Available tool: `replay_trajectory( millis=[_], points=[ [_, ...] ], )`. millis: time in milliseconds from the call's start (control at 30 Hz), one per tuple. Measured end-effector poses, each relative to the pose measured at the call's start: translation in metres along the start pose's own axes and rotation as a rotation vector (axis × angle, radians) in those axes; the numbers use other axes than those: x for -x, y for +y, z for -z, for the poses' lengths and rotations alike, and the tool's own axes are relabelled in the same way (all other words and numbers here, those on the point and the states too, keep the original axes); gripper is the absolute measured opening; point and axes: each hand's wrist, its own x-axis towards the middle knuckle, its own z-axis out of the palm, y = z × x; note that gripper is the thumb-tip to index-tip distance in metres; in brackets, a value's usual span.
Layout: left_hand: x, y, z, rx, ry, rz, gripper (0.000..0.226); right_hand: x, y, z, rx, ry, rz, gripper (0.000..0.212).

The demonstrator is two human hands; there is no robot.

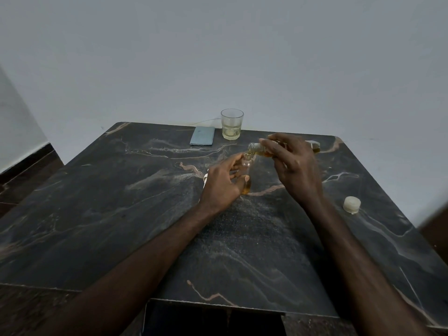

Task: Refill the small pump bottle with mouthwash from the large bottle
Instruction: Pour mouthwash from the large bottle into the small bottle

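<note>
I see my right hand [294, 163] tipping the large bottle [258, 149] onto the small bottle [247, 170], gripped upright mid-table by my left hand [224, 184]; spill risk if necks misalign; count: two bottles, one glass [232, 124], one cap [351, 204], one blue cloth [202, 135].

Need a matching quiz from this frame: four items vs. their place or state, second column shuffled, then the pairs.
Column 1
1. small bottle
2. large bottle
3. glass
4. white cap

Column 2
A. loose on the table near its right edge
B. tipped sideways in the right hand, mouth over the other bottle
C. upright on the table, steadied by the left hand
D. at the far edge beside a blue folded cloth, a little pale liquid inside

Pairs: 1-C, 2-B, 3-D, 4-A
</note>
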Motion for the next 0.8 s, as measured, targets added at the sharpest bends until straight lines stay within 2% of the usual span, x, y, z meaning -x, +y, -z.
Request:
replay_trajectory(
  millis=[800],
  points=[
    [0.0014,0.0049,0.0018,-0.004,0.001,0.002,0.057,-0.0002,-0.0002,0.0008,0.014,-0.004,0.008,0.049]
  ],
)
